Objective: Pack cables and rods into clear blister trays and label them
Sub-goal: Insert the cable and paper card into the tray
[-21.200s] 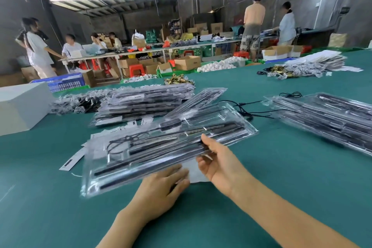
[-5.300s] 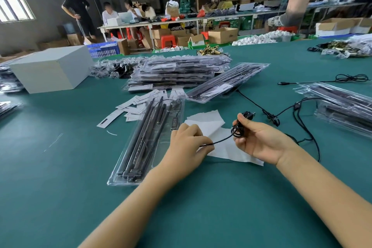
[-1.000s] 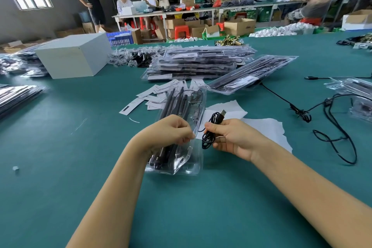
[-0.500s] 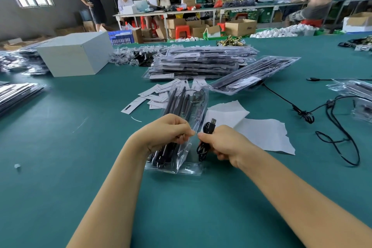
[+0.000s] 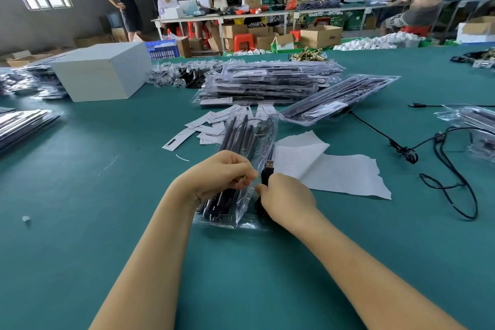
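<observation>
Clear blister tray (image 5: 247,147): on the green surface (image 5: 80,195) directly ahead, long axis running away from the viewer; holds several black rods side by side and a thin wire piece at its far end. Its right flap is lifted.

Left hand (image 5: 218,175): fingers curled, pinching the raised edge of the tray's flap.

Right hand (image 5: 288,197): fingers closed round a bundled black cable (image 5: 265,178), held just beside the tray's right edge; the USB plug (image 5: 270,164) sticks up above the thumb.

Stack of filled blister trays (image 5: 267,83): further back, centre. One more filled tray (image 5: 340,99) lies tilted just right of it.

White paper labels (image 5: 211,126): scattered between the stack and the open tray; printing too small to read.

White backing sheets (image 5: 334,169): flat, right of the tray.

Loose black cables (image 5: 444,169): well to the right.

More filled trays (image 5: 471,126): at the right edge.

White box (image 5: 104,72): back left, no legible marking.
</observation>
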`<state>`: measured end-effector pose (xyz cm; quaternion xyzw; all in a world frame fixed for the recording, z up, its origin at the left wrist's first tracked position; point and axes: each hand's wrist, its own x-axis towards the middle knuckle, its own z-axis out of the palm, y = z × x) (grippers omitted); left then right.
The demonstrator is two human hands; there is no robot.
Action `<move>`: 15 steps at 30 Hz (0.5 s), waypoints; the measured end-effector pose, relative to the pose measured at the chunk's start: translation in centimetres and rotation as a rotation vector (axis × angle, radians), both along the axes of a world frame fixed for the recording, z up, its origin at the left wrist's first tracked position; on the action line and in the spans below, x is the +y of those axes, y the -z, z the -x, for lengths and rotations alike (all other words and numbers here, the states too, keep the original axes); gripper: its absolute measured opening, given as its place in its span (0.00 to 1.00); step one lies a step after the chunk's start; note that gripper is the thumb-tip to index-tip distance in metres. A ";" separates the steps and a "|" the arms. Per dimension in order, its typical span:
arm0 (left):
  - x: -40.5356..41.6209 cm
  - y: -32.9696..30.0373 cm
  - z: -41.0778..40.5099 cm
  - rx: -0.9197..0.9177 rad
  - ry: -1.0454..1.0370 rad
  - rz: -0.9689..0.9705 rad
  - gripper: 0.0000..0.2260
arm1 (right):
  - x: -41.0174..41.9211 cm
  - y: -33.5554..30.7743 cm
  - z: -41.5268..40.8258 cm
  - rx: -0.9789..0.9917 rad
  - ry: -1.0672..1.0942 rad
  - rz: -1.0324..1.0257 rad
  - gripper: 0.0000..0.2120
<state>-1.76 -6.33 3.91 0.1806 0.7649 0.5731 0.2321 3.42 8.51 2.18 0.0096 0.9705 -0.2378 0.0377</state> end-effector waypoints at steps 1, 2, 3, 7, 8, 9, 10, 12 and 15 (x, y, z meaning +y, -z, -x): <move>0.0 0.0 0.0 0.001 0.002 0.002 0.16 | -0.2 0.2 -0.2 0.019 0.003 -0.018 0.20; 0.0 0.0 0.0 0.002 0.002 0.000 0.16 | -0.3 0.4 -0.4 0.033 0.013 -0.038 0.18; 0.0 0.0 0.0 0.001 -0.002 -0.005 0.16 | -0.6 0.5 -0.6 0.056 0.026 -0.049 0.15; 0.2 0.0 0.0 0.013 0.005 0.002 0.16 | -1.4 0.8 -1.2 0.123 0.126 -0.051 0.10; 0.3 0.0 -0.1 0.023 0.015 0.020 0.17 | -1.5 0.9 -1.3 0.146 0.135 -0.064 0.15; 0.4 0.1 -0.1 0.035 0.021 0.037 0.18 | -1.5 1.0 -1.4 0.169 0.133 -0.076 0.19; 0.4 0.1 -0.1 0.044 0.021 0.047 0.19 | -1.5 1.2 -1.4 0.180 0.131 -0.100 0.22; 0.4 0.1 -0.1 0.047 0.007 0.045 0.19 | -1.5 1.5 -1.3 0.180 0.110 -0.153 0.23; 0.3 0.1 -0.1 0.043 0.002 0.039 0.18 | -1.2 1.7 -1.2 0.170 0.069 -0.254 0.19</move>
